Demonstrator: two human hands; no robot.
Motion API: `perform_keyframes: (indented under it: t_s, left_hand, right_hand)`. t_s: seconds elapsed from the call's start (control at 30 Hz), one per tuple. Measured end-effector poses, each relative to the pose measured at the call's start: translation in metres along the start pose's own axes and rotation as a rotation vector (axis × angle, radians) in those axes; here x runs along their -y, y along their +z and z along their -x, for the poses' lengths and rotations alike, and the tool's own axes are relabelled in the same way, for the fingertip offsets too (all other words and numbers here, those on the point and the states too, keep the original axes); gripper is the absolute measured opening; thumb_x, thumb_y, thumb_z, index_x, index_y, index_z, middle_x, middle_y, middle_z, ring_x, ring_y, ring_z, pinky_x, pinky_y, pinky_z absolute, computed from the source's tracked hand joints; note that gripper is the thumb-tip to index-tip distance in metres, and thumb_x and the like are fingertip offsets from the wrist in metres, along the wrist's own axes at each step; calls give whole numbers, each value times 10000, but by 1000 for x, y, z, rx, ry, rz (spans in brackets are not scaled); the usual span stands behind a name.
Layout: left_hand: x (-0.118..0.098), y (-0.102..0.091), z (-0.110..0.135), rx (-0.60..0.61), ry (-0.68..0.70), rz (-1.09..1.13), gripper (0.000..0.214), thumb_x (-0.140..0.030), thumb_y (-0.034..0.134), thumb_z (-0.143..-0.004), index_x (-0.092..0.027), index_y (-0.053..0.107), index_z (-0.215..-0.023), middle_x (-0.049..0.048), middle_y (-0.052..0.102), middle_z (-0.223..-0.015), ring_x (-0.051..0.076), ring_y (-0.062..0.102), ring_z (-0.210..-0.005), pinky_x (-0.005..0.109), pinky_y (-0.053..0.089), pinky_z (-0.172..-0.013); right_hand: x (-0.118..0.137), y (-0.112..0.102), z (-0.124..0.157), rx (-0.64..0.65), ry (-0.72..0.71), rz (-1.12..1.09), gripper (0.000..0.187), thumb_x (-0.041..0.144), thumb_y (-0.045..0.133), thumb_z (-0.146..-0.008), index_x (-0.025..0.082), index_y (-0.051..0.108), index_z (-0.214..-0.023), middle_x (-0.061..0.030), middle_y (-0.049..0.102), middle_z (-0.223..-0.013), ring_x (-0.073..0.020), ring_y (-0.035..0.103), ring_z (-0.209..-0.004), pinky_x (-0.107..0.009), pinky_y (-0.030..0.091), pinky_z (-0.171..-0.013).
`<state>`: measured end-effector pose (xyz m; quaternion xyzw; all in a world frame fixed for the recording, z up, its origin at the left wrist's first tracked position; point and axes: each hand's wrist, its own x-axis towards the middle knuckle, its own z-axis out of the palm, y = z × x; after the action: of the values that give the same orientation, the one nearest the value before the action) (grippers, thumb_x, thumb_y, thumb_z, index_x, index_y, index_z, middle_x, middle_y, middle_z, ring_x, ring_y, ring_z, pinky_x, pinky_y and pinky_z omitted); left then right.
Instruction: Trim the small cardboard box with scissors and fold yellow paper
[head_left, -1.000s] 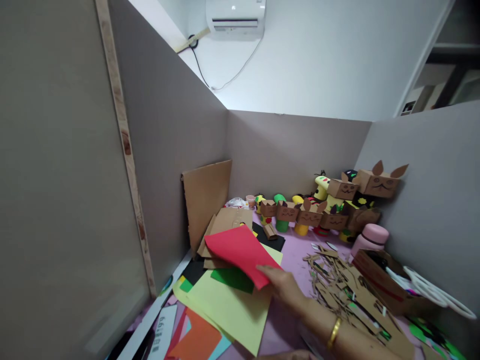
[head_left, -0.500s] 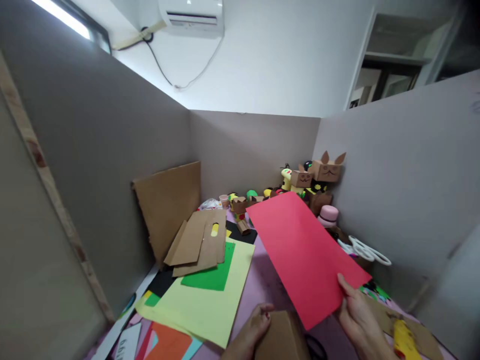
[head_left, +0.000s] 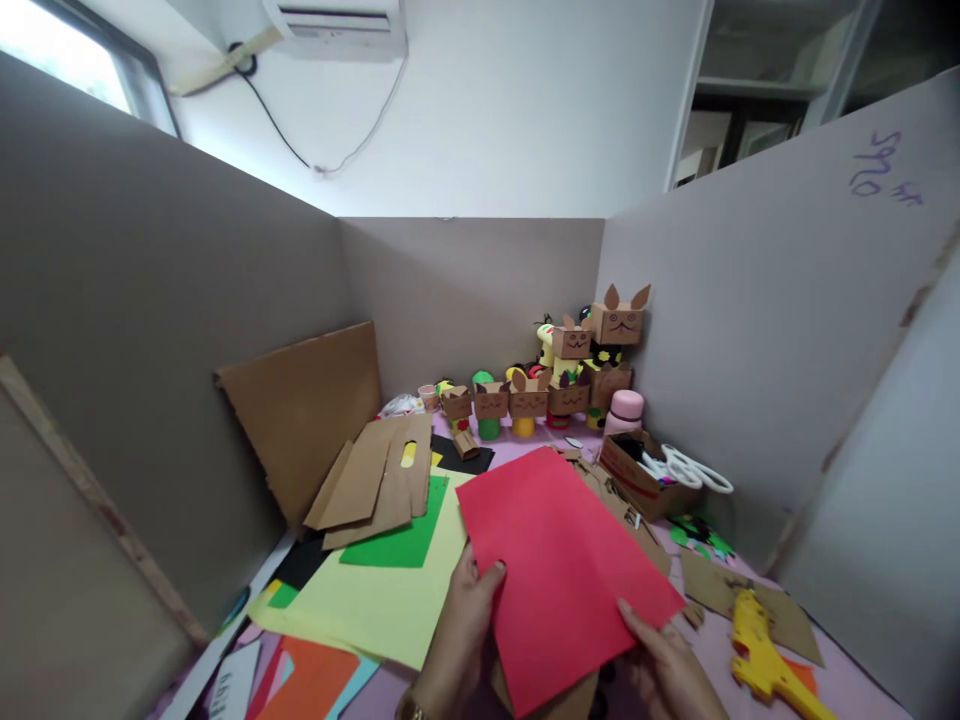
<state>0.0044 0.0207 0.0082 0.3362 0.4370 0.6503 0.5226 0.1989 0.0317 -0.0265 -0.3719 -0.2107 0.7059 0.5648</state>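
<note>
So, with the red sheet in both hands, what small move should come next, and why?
Perhaps lower the red sheet onto the brown cardboard: the left hand holds the sheet's left edge, the right hand its near edge, and the cardboard shows just below.

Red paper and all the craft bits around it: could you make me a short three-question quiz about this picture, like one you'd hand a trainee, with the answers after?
1. Which thing do the left hand and the right hand both touch?
A) pink bottle
B) red paper
C) orange paper

2. True or false: the green sheet lies on the pale yellow sheet.

3. Fill in the blank: the yellow tool lying to the right of the right hand is a ____.

Key: 1. B; 2. True; 3. glue gun.
</note>
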Motion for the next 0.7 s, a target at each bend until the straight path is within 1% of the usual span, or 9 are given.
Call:
perform_keyframes:
  t_s: [0.1, 0.23, 0.33, 0.43, 0.53, 0.6, 0.63, 0.67, 0.7]
  left_hand:
    - [-10, -3, 2, 15, -70, 8, 506, -234, 645, -646, -166, 544, -1137, 107, 687, -1107, 255, 648, -991, 345, 499, -840]
    - [-25, -12, 8, 61, -152, -27, 490, -174, 603, -626, -159, 553, -1113, 89, 714, -993, 226, 685, -790, 326, 522, -717]
    - [-28, -19, 14, 76, -175, -85, 497, -134, 555, -609, -164, 560, -1105, 65, 717, -931, 198, 676, -703, 304, 516, -657]
    - [-28, -26, 21, 118, -198, -159, 478, -129, 562, -611, -160, 584, -1088, 65, 712, -912, 204, 672, -713, 320, 516, -675]
    - [-32, -37, 26, 105, -177, -421, 421, -321, 562, -741, -151, 580, -1126, 90, 702, -934, 216, 671, -796, 340, 515, -742]
    - [-38, -51, 27, 22, -138, -706, 543, -503, 378, -848, -145, 507, -1236, 127, 682, -1003, 224, 667, -861, 356, 511, -771]
    - [-41, -58, 27, -31, -124, -816, 602, -530, 299, -868, -134, 444, -1298, 155, 662, -1057, 238, 662, -901, 375, 506, -786]
    - [-43, -65, 27, -73, -102, -913, 613, -515, 297, -871, -130, 399, -1337, 179, 619, -1156, 254, 635, -993, 390, 483, -846]
    - [-44, -70, 26, -103, -80, -1001, 612, -478, 365, -855, -121, 383, -1352, 202, 557, -1259, 281, 571, -1117, 410, 432, -929]
  right_hand:
    - [13, -17, 7, 54, 103, 65, 511, 357, 863, -529, 171, 642, -950, -64, 755, -876, -281, 706, -831, -352, 577, -712]
    - [39, -31, 0, 144, 321, 53, 571, 452, 828, -556, 174, 660, -1025, -90, 754, -895, -301, 686, -917, -379, 565, -762]
    - [46, -29, -5, 297, 455, 57, 523, 446, 823, -556, 176, 685, -982, -108, 747, -927, -311, 674, -953, -391, 556, -803]
    - [39, -18, -3, 351, 495, 97, 450, 358, 830, -572, 182, 693, -963, -103, 748, -926, -298, 679, -947, -374, 547, -837]
    - [33, -8, 3, 314, 466, 175, 573, 251, 842, -544, 165, 653, -1078, -95, 753, -900, -290, 698, -886, -370, 544, -839]
    - [35, -7, 2, 276, 451, 237, 642, 239, 834, -536, 159, 623, -1137, -88, 755, -874, -285, 710, -826, -374, 550, -815]
    - [37, -9, 0, 257, 440, 266, 652, 249, 826, -539, 163, 617, -1151, -82, 757, -862, -282, 713, -804, -374, 553, -803]
    - [40, -11, -3, 241, 428, 293, 655, 257, 821, -536, 169, 617, -1152, -75, 758, -853, -280, 714, -793, -373, 554, -793]
    - [43, -14, -6, 227, 417, 320, 654, 259, 822, -524, 178, 624, -1143, -67, 759, -849, -279, 713, -794, -370, 554, -793]
